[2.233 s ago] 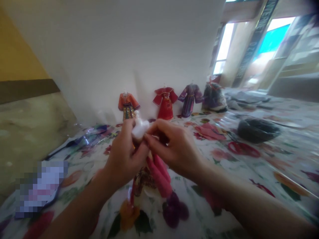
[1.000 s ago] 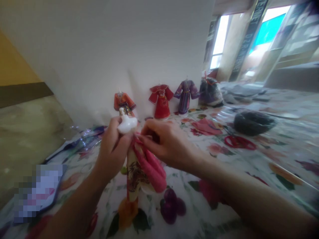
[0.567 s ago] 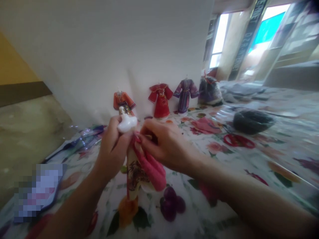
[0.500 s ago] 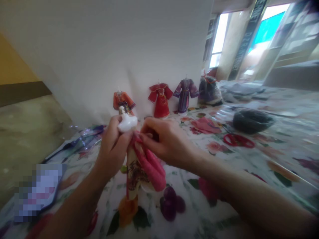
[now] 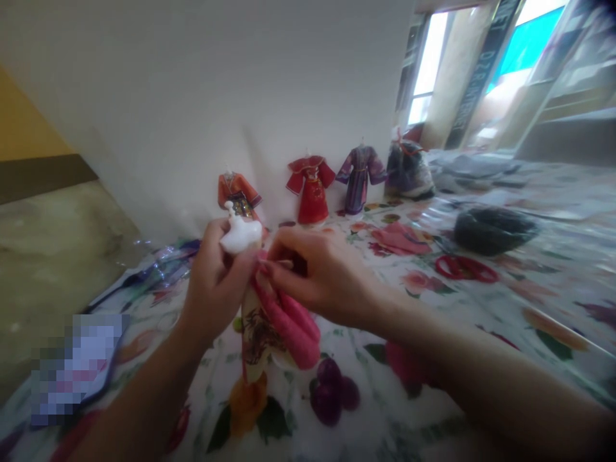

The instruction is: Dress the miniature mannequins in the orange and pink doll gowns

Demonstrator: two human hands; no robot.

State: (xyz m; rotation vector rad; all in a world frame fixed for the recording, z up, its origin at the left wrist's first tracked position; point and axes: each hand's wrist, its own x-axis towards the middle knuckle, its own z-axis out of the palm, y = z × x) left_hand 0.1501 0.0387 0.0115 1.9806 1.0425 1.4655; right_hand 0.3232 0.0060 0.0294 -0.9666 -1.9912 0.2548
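Note:
A small white mannequin [image 5: 242, 235], its shoulders and neck bare, stands upright in my left hand [image 5: 214, 282], which is closed around its upper body. Below the hands hangs a pink skirt [image 5: 293, 330] with a cream front panel [image 5: 255, 330] bearing a dark pattern. My right hand [image 5: 312, 269] pinches the pink cloth at the waist between thumb and forefinger. A thin pale stick-like piece shows by its fingers; I cannot make out what it is. The mannequin's waist is hidden behind my fingers.
Against the wall stand small dressed mannequins in orange [image 5: 239, 192], red [image 5: 310, 192] and purple [image 5: 360, 179]. On the right lie folded pink cloth [image 5: 401, 239], red-handled scissors [image 5: 466, 269] and a dark bundle [image 5: 495, 230]. A blurred-out flat item [image 5: 79, 369] lies at left on the flowered tablecloth [image 5: 385, 410].
The mannequin's top has tilted slightly to the left in my left hand. Both hands keep their hold at the waist, with the right fingers shifted a little on the pink cloth.

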